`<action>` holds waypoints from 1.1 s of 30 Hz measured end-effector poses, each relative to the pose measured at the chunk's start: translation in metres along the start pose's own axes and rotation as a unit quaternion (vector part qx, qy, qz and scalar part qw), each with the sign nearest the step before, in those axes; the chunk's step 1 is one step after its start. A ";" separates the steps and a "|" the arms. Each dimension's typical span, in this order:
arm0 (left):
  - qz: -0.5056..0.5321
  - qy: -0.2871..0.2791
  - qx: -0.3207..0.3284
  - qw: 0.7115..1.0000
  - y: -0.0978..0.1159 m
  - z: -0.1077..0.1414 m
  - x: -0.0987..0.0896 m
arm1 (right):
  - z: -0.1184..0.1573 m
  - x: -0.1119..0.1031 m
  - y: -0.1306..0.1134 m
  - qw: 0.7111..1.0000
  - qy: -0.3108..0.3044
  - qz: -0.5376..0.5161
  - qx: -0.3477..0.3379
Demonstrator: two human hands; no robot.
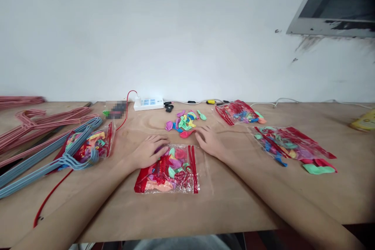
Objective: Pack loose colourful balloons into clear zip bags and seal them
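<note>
Here, a flat clear plastic bag of balloons (pixel 175 175) with red printed bands lies on the table (pixel 234 209), front and centre between the forearms. The left hand (pixel 149 151) rests on its upper edge, loosely curled and not visibly clamped. The right hand (pixel 209 141) is well apart from the left, open and palm down just beyond the bag's upper right corner, its fingers (pixel 199 136) beside a pink balloon (pixel 185 134). That balloon lies at the edge of a loose heap of coloured balloons (pixel 184 122). Whether the bag is sealed cannot be told; if it is open, lifting it could spill its contents. A careless sweep of the right hand could scatter the heap. Farther right lie two more filled bags (pixel 237 112) (pixel 293 144), the nearer one with a green balloon (pixel 318 169) beside it. To the left, blue wire hangers (pixel 67 160) cross a fourth bag (pixel 90 146), and their hooks could snag or tear its film if it is pulled free. Beyond them lie pink wire hangers (pixel 38 123). A red cable (pixel 52 191) runs from near a white power strip (pixel 149 103) towards the table's front edge, where a forearm could catch it.
</note>
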State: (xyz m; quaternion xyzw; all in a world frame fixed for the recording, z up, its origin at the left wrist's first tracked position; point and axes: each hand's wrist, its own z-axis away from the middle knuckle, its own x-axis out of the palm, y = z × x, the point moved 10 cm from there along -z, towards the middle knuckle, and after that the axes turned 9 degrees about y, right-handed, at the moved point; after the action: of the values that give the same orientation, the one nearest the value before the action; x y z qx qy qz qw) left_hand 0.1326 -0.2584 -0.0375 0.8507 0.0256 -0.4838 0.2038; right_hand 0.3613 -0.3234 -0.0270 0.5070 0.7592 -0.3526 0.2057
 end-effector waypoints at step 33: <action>-0.006 0.000 0.004 1.000 0.001 0.000 -0.001 | -0.039 0.020 -0.006 0.997 0.053 -0.032 -0.046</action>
State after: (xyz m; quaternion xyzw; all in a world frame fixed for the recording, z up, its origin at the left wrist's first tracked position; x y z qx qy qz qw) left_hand 0.1322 -0.2591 -0.0368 0.8513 0.0282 -0.4853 0.1975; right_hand 0.3494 -0.2837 -0.0128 0.4909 0.7999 -0.2966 0.1767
